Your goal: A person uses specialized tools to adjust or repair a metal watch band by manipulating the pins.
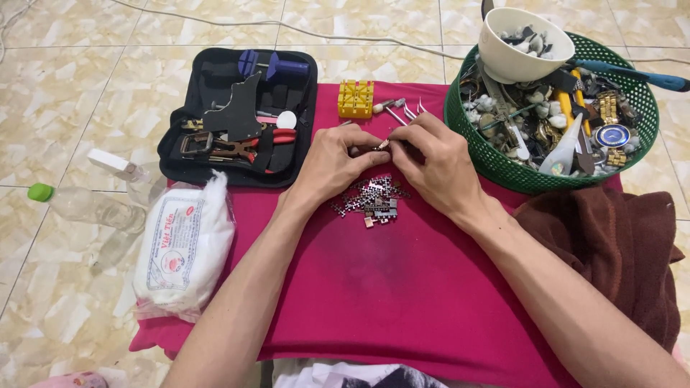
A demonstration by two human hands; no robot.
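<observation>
Smooth magenta cloth [402,302] under both hands [388,162], fingertips pinching one small metal link [382,145] above glinting loose links [370,197].

Magenta cloth [402,287] centre. Yellow block [356,98] at 12 o'clock. Black tool case [188,162] at 10 o'clock. Green mesh basket [503,169] holding white bowl [514,61], 2 o'clock. Brown towel [618,244], 3 o'clock. Beige marbled floor tiles [79,86].

I see the watch links [371,199] piled mid-cloth [374,287], the link-pin block [356,99] far behind them, the tool case [237,115] far left, the cotton bag [183,248] near left, and the basket [550,108] far right with a bowl [521,43] in it.
</observation>
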